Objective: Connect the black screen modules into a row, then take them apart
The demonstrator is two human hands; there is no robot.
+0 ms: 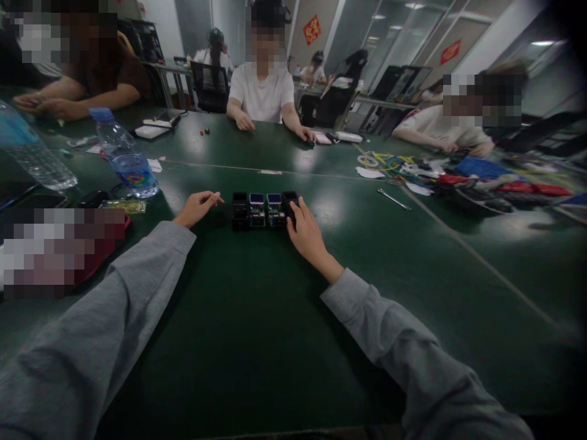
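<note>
A short row of small items stands on the green table in front of me. At its left end is a black open-topped case (239,211). Beside it are two small electronic modules with dark screens and exposed circuit boards, a left one (257,210) and a right one (276,210). A second black case (289,198) closes the row on the right. My right hand (306,231) rests against this case with its fingers stretched out, partly covering it. My left hand (198,208) hovers left of the row, fingers extended, holding nothing and apart from the left case.
Water bottles (126,156) and a red-edged item (103,260) are on the left. A wrench (393,198) lies to the right, before a pile of cables and cloth (486,177). Across the table sits a person in a white shirt (263,91); others sit at both sides.
</note>
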